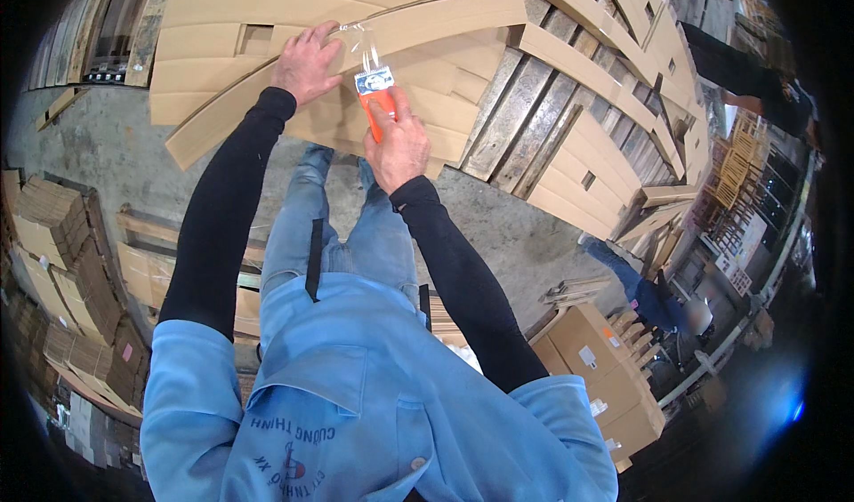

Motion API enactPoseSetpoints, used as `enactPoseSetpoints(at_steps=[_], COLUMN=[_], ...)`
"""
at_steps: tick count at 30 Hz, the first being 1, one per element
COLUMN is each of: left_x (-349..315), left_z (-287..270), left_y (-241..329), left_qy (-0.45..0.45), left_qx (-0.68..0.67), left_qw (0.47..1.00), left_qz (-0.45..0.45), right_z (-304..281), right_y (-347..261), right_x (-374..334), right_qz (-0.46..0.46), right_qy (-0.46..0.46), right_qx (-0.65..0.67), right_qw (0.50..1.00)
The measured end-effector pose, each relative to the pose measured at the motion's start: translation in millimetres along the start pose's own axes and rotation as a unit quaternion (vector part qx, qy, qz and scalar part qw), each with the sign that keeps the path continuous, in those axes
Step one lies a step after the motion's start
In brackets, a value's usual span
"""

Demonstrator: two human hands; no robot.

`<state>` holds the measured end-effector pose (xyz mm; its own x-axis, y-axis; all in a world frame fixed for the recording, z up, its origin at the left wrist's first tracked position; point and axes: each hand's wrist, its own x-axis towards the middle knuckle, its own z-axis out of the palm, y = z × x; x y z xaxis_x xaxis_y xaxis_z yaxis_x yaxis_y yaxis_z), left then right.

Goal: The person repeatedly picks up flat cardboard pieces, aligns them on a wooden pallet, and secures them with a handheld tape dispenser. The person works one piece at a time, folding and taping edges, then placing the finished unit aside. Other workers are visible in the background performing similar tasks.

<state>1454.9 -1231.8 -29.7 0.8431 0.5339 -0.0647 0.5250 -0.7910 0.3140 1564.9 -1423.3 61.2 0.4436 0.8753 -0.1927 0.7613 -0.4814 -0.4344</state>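
Note:
My right hand [398, 146] is closed around an orange hand-held tape dispenser [377, 111] with a blue and white front. Clear packing tape [363, 48] stretches from its front to a long bent cardboard strip [445, 20]. My left hand [307, 64] grips this strip left of the tape, its fingers over the far edge and the thumb on the near side. Beneath the strip lies a wide flat cardboard sheet [213, 88] with a rectangular cut-out.
A slatted wooden pallet [511, 102] bears more cardboard pieces [592, 177] at right. Stacked flattened cardboard [62, 226] stands at lower left, a large carton [592, 351] at lower right. A person [654, 297] bends over at right; another person in dark clothing [747, 80] is at upper right.

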Motion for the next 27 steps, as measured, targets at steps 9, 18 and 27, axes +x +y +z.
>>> enactPoseSetpoints(at_steps=[9, 18, 27], left_x=[21, 48, 36], left_z=[13, 31, 28], left_y=[15, 19, 48], left_qy=[0.078, 0.019, -0.035], left_qx=[0.046, 0.076, 0.085], left_qw=[0.996, 0.996, 0.995], left_qz=[-0.022, 0.040, 0.047], right_z=[-1, 3, -38], right_y=[-12, -28, 93], right_x=[49, 82, -38], right_qz=[0.019, -0.002, 0.047], right_qy=[-0.061, -0.104, -0.079], right_qx=[-0.059, -0.128, 0.081], right_qw=[0.996, 0.986, 0.992])
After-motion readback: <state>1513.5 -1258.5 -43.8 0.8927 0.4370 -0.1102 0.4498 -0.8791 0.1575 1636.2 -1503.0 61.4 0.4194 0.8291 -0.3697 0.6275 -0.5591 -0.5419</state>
